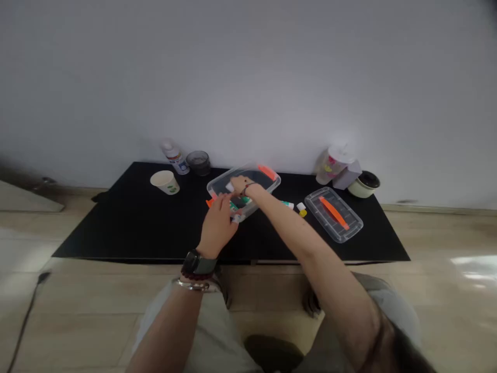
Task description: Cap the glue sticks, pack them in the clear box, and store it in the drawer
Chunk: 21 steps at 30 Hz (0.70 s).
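A clear plastic box with an orange handle sits mid-table, its lid off. My right hand reaches across from the lower right and hovers over the box, with a small white item at its fingertips. My left hand is at the box's front corner, beside a green-and-white tube. Whether either hand grips anything is hard to tell. The clear lid, with its own orange handle, lies to the right. A white-and-green tube and a small yellow-capped bottle lie between box and lid.
The black table top stands against a pale wall. Along the back are a paper cup, a white bottle, a dark glass, a plastic jug and a lidded pot. A wooden floor surrounds the table.
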### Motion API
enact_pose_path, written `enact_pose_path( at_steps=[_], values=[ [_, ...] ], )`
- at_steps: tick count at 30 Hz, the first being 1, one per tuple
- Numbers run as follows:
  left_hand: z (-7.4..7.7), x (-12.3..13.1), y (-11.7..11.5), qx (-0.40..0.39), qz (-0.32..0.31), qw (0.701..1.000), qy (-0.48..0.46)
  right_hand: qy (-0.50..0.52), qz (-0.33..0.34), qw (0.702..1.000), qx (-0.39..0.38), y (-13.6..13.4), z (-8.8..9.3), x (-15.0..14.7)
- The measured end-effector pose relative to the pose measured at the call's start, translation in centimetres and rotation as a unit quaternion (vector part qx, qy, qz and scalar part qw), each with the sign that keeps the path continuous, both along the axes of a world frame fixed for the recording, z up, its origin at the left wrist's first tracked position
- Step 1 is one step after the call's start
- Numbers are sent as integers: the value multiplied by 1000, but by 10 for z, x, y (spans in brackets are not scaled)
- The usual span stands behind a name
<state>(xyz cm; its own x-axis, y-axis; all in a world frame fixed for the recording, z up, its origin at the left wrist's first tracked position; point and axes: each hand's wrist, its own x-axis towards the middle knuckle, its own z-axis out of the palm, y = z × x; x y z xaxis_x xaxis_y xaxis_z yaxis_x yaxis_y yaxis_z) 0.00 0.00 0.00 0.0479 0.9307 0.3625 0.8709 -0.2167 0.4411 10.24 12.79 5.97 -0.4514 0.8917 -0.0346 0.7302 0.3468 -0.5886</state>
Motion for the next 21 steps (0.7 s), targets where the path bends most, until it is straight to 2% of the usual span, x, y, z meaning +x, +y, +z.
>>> enact_pose_path(
  at_steps=[3, 5, 8, 10, 12, 17, 21],
  values=[
    [13, 16, -6, 63, -4, 996, -59, 18, -2, 999, 43, -13, 14, 41],
    [19, 32, -13, 51, -44, 991, -119, 94, 0, 993, 71, -37, 21, 74],
    [21, 61, -27, -78, -140, 963, -218, 182, -7, 982, 59, -85, 20, 122],
    [21, 79, -36, -182, -197, 927, -263, 204, -32, 978, 38, -113, 14, 148],
    [21, 94, -45, -252, -237, 892, -290, 213, -46, 976, 23, -134, 6, 171],
    [26, 117, -59, -327, -280, 851, -300, 207, -75, 975, 10, -160, -10, 209],
    [32, 118, -62, -373, -310, 826, -286, 135, -115, 982, 58, -169, -12, 230]
  ],
)
